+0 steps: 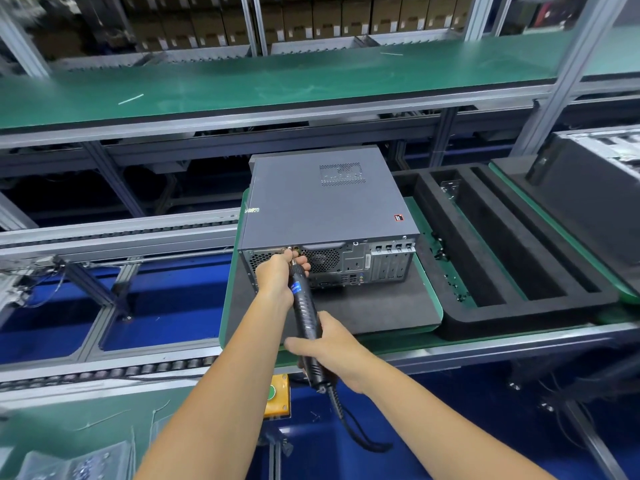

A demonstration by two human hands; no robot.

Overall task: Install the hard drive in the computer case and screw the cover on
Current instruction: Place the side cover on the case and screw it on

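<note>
A grey computer case (325, 202) lies on a black foam pad, its cover closed on top and its rear panel facing me. A black electric screwdriver (306, 317) points at the upper left of the rear panel, its tip at the cover's edge. My right hand (332, 348) grips the screwdriver's rear body. My left hand (277, 275) pinches the front end of the tool near the tip, right against the case. The screw itself is hidden by my fingers. The hard drive is not in view.
The case sits on a green pallet (228, 282) on the conveyor. A black foam tray (512, 251) with long slots lies to the right, another case (595, 188) beyond it. A yellow button box (277, 396) sits below the rail; a green shelf (277, 84) spans above.
</note>
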